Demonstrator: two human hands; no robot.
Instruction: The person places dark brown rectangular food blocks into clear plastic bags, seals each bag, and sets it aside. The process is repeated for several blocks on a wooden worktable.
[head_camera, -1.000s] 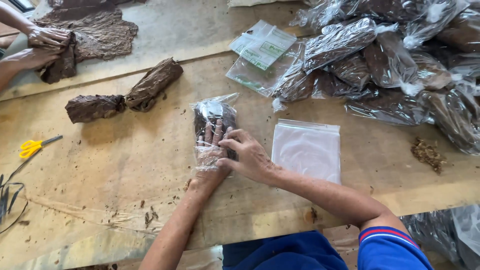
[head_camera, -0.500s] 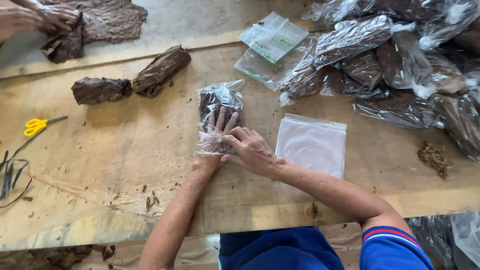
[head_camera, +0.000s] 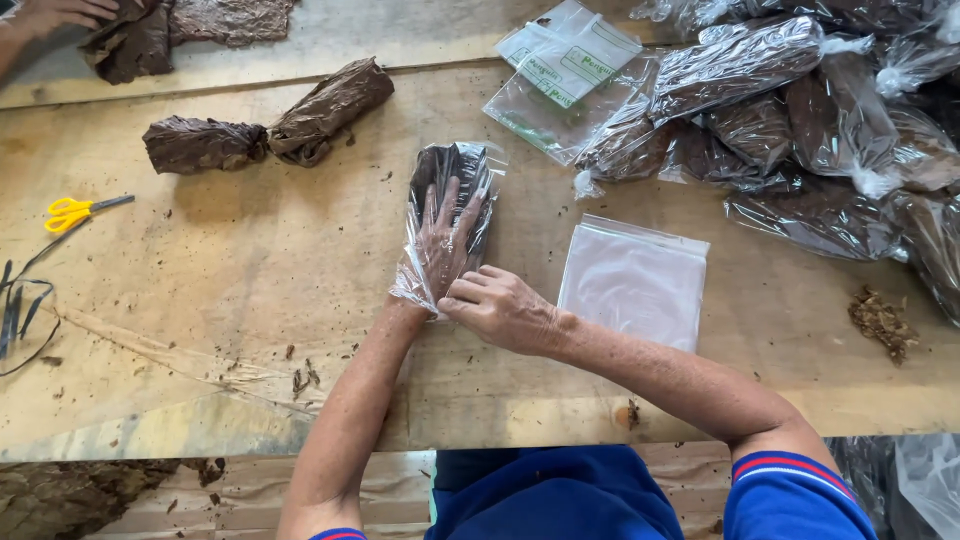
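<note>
Since the earlier frames the left hand has slid deeper into the clear plastic bag, and the bag now sits closer to the view's centre.

Head view: the left hand lies flat inside the bag, fingers spread apart and pressed against the dark leaf bundle packed at the bag's far end, toward twelve o'clock. The right hand sits at the bag's mouth, at five o'clock from it, fingers pinched together on the open plastic edge. Bag and bundle rest on the wooden counter, near its middle.

At three o'clock from the bag lies an empty flat bag; beyond it, at about two o'clock, a heap of filled bags. Two unbagged leaf bundles lie at ten o'clock, and yellow scissors at nine o'clock.

By the look of it, the bundle is being seated in the bag. Withdrawing the left hand would call for the right to hold the mouth steady
</note>
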